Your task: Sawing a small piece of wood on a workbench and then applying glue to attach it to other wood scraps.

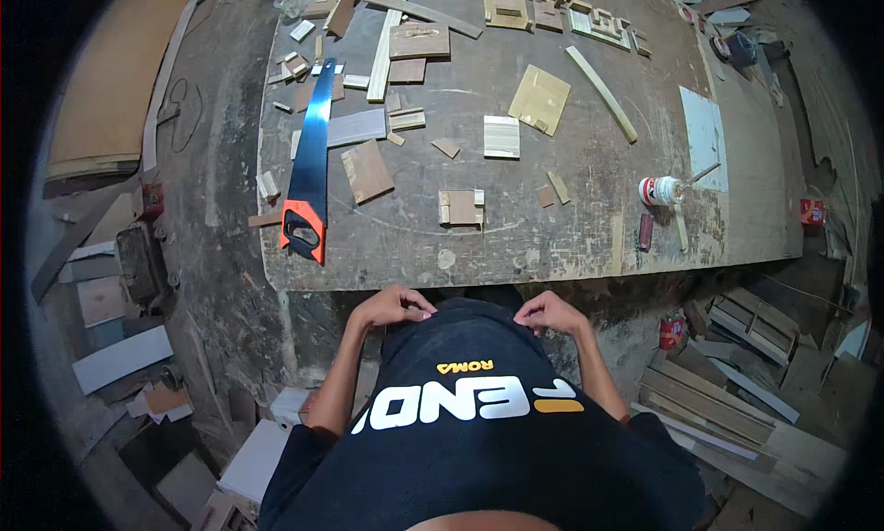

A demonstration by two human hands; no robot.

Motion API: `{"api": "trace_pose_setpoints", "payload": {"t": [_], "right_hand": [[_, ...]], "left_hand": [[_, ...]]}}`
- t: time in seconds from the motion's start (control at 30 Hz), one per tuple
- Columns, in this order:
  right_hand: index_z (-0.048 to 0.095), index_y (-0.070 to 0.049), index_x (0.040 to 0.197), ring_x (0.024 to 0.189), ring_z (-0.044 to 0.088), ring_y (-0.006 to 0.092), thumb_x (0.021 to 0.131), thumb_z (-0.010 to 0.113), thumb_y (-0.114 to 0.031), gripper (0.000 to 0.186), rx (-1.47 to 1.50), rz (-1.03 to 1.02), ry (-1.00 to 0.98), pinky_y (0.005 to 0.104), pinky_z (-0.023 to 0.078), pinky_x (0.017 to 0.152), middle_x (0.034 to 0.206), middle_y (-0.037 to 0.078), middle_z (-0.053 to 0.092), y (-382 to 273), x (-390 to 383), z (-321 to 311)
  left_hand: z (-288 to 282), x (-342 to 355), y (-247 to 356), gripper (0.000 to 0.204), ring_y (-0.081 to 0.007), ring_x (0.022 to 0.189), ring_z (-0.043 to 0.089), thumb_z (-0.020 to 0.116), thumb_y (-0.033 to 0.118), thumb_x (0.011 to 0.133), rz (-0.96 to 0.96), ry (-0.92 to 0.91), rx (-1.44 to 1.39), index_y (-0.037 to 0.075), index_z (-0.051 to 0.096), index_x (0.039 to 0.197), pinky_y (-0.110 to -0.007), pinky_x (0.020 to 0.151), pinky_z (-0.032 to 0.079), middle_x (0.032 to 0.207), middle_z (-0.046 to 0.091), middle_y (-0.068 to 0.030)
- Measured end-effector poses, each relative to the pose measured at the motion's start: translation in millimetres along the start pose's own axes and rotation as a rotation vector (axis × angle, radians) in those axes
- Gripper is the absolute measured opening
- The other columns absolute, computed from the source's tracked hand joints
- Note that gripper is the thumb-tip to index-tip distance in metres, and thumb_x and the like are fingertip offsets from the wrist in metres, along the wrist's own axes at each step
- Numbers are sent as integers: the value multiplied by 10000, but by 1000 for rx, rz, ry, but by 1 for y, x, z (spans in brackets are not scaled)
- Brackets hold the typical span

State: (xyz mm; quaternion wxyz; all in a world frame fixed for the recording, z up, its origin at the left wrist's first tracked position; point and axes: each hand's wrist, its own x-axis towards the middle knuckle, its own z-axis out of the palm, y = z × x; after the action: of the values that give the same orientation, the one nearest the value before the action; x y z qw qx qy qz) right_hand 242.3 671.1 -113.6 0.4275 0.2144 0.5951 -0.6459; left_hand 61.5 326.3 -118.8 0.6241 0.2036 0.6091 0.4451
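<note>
Just off the near edge of the worktable, my left hand pinches the hem of a dark printed T-shirt. My right hand grips the same hem on the other side, thumb against fingers. Ahead of my hands on the table lies a small wooden block assembly with pale pieces at its ends. To its left rests a handsaw with an orange and black handle pointing toward me. On the right, a white glue bottle lies on its side beside a dark red piece.
Wood offcuts, a striped pale block, a thin tan board and a long strip are scattered over the table. More small assemblies sit at the far side. Boards and scraps cover the floor on both sides.
</note>
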Motion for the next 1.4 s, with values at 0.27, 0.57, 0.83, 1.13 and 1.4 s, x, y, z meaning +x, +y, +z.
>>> {"api": "trace_pose_setpoints", "payload": {"t": [0.27,0.57,0.83,1.13,1.4], "right_hand": [[733,-26,1010,674,600,68,848,700,-94,178,138,-130,91,227,507,577,804,18,689,-20,-3,62],[717,-14,1027,755,611,89,701,724,34,330,-58,-194,167,250,498,680,931,33,660,-39,-5,98],[745,-69,965,781,565,84,726,778,-43,243,-58,-208,272,265,474,712,906,17,664,-52,-2,102],[742,-61,904,867,611,119,792,778,-147,146,-88,-311,434,280,483,751,937,36,677,-84,17,80],[738,-78,981,778,651,174,814,734,-272,256,-332,-324,540,336,511,735,856,77,719,-107,68,52]], "left_hand": [[-57,-26,-32,283,-113,822,637,789,159,781,-31,20,-20,53,738,1038,-271,768,490,915,727,-57],[-129,-40,-60,360,-105,801,639,759,265,815,-90,334,-23,26,700,1079,-279,721,509,911,707,-49],[-158,-25,-53,308,-157,777,685,700,221,870,-21,597,-1,-15,669,1064,-293,666,544,910,703,-97],[-187,-26,-46,271,-150,817,666,703,204,849,100,926,270,30,678,1056,-289,760,528,919,709,-63],[-176,-5,-33,292,-176,806,680,728,178,823,132,914,241,33,680,1072,-297,741,535,906,711,-108]]}}
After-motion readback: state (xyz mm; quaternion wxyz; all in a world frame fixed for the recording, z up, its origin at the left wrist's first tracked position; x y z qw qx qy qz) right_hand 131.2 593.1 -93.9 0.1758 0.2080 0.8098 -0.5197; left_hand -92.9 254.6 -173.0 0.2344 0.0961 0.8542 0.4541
